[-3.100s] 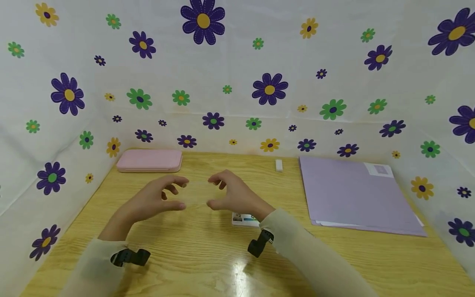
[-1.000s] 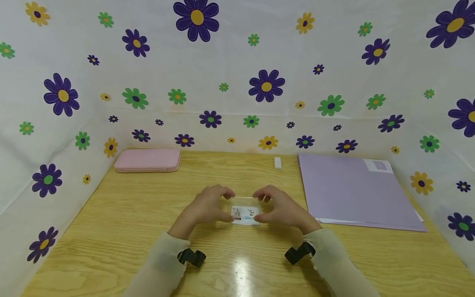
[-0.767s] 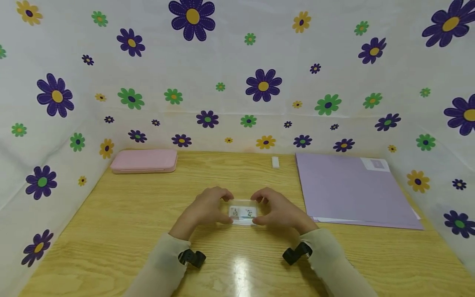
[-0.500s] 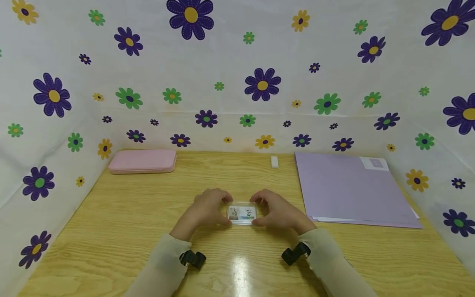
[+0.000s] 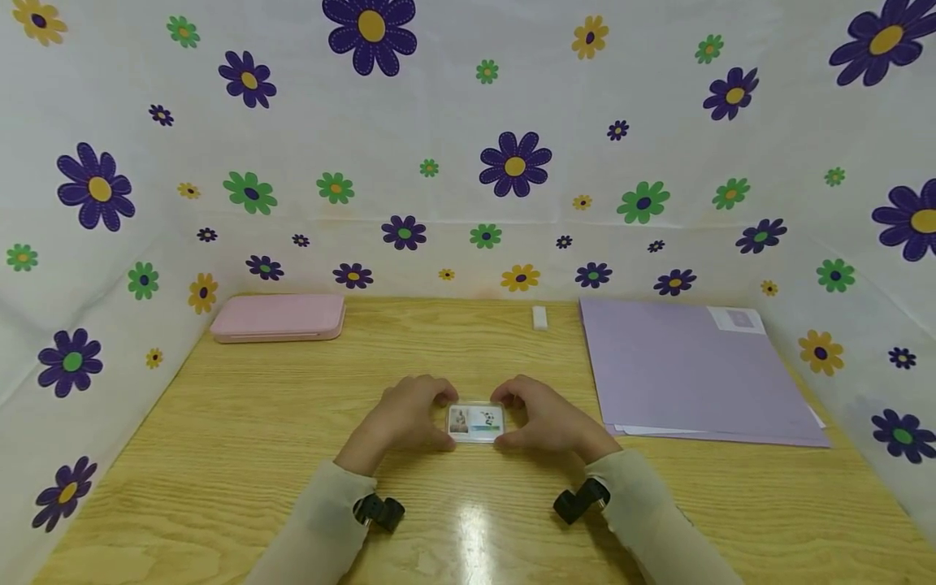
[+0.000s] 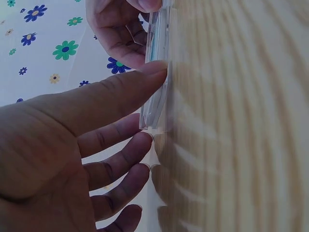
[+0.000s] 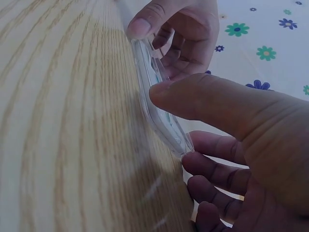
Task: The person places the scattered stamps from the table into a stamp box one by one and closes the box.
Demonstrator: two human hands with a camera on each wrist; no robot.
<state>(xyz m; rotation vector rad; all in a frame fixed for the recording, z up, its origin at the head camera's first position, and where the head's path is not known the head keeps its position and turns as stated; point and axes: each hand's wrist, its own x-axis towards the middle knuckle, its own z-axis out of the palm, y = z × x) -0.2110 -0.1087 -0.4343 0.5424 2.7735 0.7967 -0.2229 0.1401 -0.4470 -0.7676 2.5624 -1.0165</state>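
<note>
A small flat white box (image 5: 476, 422) with a printed picture lies on the table, with a clear plastic lid (image 7: 164, 116) fitted over it. My left hand (image 5: 411, 413) grips the lid's left side, thumb at the near edge and fingertips at the far edge. On the other side my right hand (image 5: 543, 416) holds it in the same way. In the left wrist view the left thumb (image 6: 153, 69) presses the lid's edge close to the wood. The right thumb (image 7: 161, 92) does likewise in the right wrist view.
A pink pencil case (image 5: 279, 318) lies at the back left. A white eraser-like block (image 5: 539, 318) sits at the back, beside a stack of purple folders (image 5: 687, 374) on the right. Flower-printed white cloth (image 5: 453, 106) surrounds the wooden table (image 5: 256, 422).
Both hands carried the clear lid rightward from beside the box to above it. Since then they have lowered it over the box, and the gap between them has closed.
</note>
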